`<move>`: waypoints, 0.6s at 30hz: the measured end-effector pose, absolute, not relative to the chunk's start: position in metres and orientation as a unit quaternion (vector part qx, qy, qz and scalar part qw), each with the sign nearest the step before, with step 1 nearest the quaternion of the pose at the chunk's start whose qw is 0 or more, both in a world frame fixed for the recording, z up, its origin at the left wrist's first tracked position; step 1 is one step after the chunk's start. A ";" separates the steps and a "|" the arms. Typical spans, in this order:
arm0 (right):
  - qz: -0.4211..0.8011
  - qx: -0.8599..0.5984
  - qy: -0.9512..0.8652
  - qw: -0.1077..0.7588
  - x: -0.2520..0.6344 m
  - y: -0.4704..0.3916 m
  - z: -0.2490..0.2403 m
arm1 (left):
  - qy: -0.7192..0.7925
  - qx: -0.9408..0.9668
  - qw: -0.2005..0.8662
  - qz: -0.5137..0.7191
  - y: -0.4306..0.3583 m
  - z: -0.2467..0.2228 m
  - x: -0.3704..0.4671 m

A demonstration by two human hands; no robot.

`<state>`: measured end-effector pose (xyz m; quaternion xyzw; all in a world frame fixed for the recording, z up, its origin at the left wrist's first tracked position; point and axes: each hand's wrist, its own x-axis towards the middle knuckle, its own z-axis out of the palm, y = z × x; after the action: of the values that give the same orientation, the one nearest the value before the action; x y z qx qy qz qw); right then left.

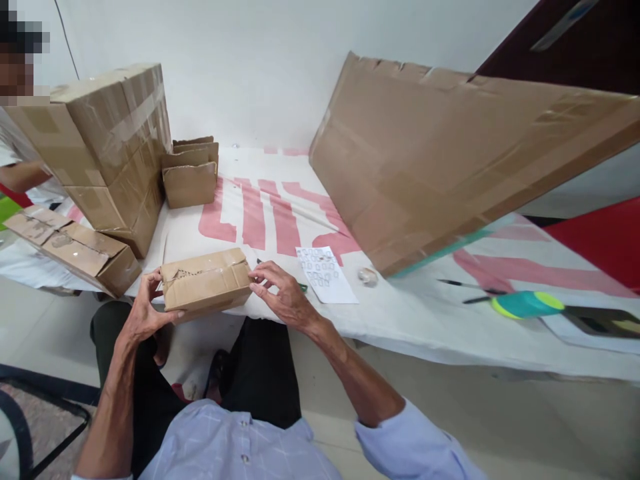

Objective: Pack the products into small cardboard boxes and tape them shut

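Observation:
A small cardboard box (pixel 205 283) with clear tape along its top is at the front edge of the table. My left hand (pixel 145 310) grips its left end, thumb along the lower front and fingers behind. At the right end, the curled fingertips of my right hand (pixel 284 293) touch the box's edge. Just right of that hand lies a white sheet (pixel 333 283) printed with rows of small outlines. A thin green item (pixel 303 287) shows partly beside my right fingers; its kind is unclear.
Stacked taped cartons (pixel 115 147), a long closed box (pixel 75 247) and open cardboard pieces (pixel 190 177) are left. A big cardboard panel (pixel 450 160) leans at right. Farther right are a tape roll (pixel 367 276), a teal-yellow object (pixel 527 305) and a phone (pixel 605 321). Another person's arm (pixel 25 175) is far left.

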<state>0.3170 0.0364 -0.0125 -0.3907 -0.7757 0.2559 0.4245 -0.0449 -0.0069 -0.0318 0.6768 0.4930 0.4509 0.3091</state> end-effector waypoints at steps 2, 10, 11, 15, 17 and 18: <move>0.245 -0.392 -0.779 0.423 0.314 0.033 -0.015 | 0.494 0.682 0.313 0.439 -0.007 -0.030 -0.045; 0.170 -0.441 -0.780 0.411 0.329 0.045 -0.028 | 0.495 0.699 0.314 0.410 -0.009 -0.020 -0.046; 0.145 -0.478 -0.776 0.384 0.337 0.051 -0.034 | 0.495 0.702 0.310 0.408 -0.009 -0.020 -0.046; 0.064 -0.619 -0.765 0.168 0.363 0.076 -0.062 | 0.492 0.704 0.301 0.414 -0.011 -0.019 -0.044; 0.050 -0.636 -0.766 0.078 0.369 0.082 -0.073 | 0.493 0.702 0.300 0.418 -0.012 -0.018 -0.042; 0.045 -0.638 -0.767 0.053 0.370 0.084 -0.077 | 0.493 0.701 0.300 0.418 -0.013 -0.017 -0.041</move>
<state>0.3699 0.0838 -0.0769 -0.6379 -0.7670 0.0448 0.0526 -0.0411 -0.0128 -0.0174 0.7012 0.4934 0.4180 0.3003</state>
